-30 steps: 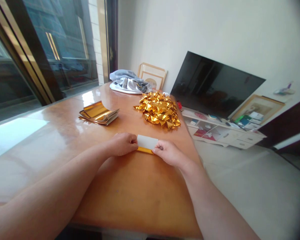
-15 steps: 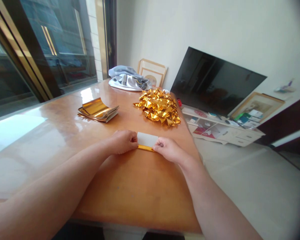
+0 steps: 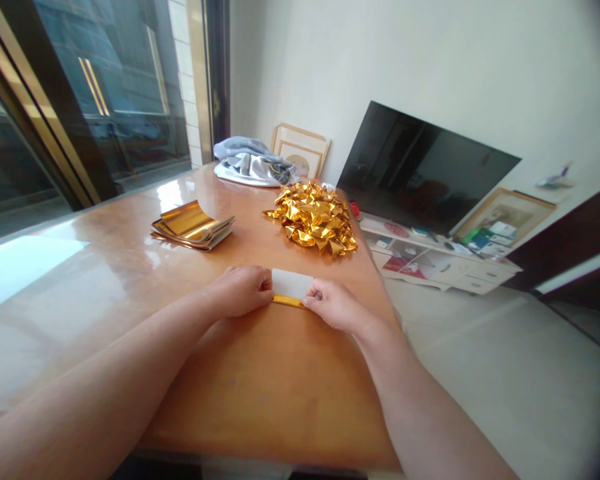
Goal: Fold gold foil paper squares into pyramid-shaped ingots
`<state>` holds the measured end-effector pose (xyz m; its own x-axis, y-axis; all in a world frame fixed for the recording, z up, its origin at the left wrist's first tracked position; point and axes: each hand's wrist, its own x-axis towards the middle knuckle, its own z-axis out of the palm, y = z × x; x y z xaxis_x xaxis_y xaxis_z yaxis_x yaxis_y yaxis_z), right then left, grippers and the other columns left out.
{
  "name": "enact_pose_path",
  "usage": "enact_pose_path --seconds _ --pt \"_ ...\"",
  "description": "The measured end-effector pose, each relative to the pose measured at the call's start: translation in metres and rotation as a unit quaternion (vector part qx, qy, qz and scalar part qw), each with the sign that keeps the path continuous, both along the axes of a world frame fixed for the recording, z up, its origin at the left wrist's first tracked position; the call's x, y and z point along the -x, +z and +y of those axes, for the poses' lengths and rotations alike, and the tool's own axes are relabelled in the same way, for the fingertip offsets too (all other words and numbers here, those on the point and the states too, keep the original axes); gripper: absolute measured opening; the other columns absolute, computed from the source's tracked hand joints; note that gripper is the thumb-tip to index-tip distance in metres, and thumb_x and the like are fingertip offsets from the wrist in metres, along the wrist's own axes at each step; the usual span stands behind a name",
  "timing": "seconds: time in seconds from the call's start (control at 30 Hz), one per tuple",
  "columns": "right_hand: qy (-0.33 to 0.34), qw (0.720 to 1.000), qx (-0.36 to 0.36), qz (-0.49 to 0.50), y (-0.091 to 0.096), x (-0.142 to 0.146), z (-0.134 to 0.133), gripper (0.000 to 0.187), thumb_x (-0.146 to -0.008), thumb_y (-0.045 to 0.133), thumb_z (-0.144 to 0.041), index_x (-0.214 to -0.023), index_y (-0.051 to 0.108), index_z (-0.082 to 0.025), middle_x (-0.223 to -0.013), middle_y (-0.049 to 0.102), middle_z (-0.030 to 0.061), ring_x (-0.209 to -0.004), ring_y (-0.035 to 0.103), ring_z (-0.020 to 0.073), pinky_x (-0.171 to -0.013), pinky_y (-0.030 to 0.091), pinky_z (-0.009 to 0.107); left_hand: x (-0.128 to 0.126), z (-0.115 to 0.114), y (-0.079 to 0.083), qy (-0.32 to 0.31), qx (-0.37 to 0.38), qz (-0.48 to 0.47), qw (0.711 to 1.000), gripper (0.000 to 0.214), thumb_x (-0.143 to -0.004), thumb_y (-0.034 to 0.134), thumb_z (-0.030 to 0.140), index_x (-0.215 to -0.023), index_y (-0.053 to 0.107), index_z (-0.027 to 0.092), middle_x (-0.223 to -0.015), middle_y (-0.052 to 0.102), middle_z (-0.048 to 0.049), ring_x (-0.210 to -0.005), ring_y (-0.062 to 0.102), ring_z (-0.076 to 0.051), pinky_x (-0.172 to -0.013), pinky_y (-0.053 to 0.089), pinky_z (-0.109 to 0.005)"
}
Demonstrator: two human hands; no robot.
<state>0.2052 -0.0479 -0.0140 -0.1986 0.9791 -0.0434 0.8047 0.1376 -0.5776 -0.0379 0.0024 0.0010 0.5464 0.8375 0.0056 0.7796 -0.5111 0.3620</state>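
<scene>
A sheet of gold foil paper [image 3: 292, 283] lies on the table with its pale side up and a narrow gold strip folded along the near edge. My left hand [image 3: 247, 289] pinches its left end, fingers closed. At the right end, my right hand [image 3: 329, 301] is closed on the near corner, thumb on the folded strip. Beyond my hands to the right is a heap of folded gold foil pieces [image 3: 316, 217]. Further left rests a stack of gold foil sheets [image 3: 193, 225], its top sheet curling up.
The glossy wooden table [image 3: 260, 413] ends at an edge close to my right arm. Bluish-grey cloth [image 3: 250, 160] is bunched at the far end. Behind stand picture frames [image 3: 303, 150], a television [image 3: 425, 170] and a low white cabinet [image 3: 445, 267]. Glass doors [image 3: 115, 87] are on the left.
The view has shifted slightly, so everything sits a little lower and further left. Both hands keep their hold on the foil sheet, which looks much the same.
</scene>
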Motion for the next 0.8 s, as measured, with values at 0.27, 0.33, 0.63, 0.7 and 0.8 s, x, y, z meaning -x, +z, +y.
enact_pose_path --seconds 0.27,0.33,0.63,0.7,0.8 --pt "0.003 1.000 -0.002 -0.004 0.000 -0.001 0.000 0.016 -0.086 0.063 -0.035 -0.083 0.063 -0.020 -0.077 0.068 -0.0016 -0.065 0.057 0.0128 -0.054 0.033 0.021 0.001 0.001 0.002 -0.008 0.010 0.006 1.000 0.018 -0.081 0.054 0.038 -0.075 0.062 0.023 -0.077 0.066 -0.0003 -0.067 0.058 -0.017 -0.057 0.031 -0.029" --pt "0.002 1.000 0.000 -0.003 0.001 -0.001 0.000 0.016 -0.086 0.063 -0.035 -0.083 0.063 -0.020 -0.076 0.068 -0.0017 -0.064 0.057 0.0128 -0.054 0.033 0.021 0.002 0.001 0.002 -0.007 0.017 0.009 1.000 0.018 -0.081 0.055 0.038 -0.076 0.062 0.023 -0.077 0.066 -0.0004 -0.068 0.058 -0.018 -0.057 0.031 -0.029" --pt "0.003 1.000 -0.004 0.002 -0.003 -0.001 0.002 0.017 -0.084 0.064 -0.037 -0.081 0.063 -0.020 -0.075 0.067 -0.0019 -0.064 0.057 0.0132 -0.054 0.034 0.021 -0.001 -0.006 0.002 -0.075 -0.103 -0.038 0.991 0.021 -0.083 0.054 0.017 -0.099 0.065 0.025 -0.093 0.066 -0.0017 -0.088 0.060 -0.021 -0.078 0.040 -0.032" --pt "0.004 1.000 -0.001 0.005 -0.004 -0.001 0.003 0.017 -0.084 0.064 -0.037 -0.082 0.063 -0.020 -0.075 0.067 -0.0019 -0.064 0.057 0.0134 -0.055 0.035 0.021 -0.004 -0.011 0.001 -0.128 -0.122 -0.041 0.983 0.028 -0.086 0.050 0.013 -0.102 0.068 0.028 -0.094 0.064 -0.0030 -0.090 0.059 -0.021 -0.080 0.040 -0.033" --pt "0.003 1.000 -0.004 0.005 -0.005 -0.002 0.003 0.017 -0.085 0.064 -0.037 -0.082 0.063 -0.021 -0.076 0.068 -0.0016 -0.066 0.057 0.0138 -0.055 0.035 0.021 -0.007 -0.016 0.002 -0.196 -0.133 -0.014 0.971 0.028 -0.090 0.052 0.016 -0.101 0.072 0.031 -0.091 0.061 -0.0044 -0.088 0.058 -0.022 -0.077 0.039 -0.032"
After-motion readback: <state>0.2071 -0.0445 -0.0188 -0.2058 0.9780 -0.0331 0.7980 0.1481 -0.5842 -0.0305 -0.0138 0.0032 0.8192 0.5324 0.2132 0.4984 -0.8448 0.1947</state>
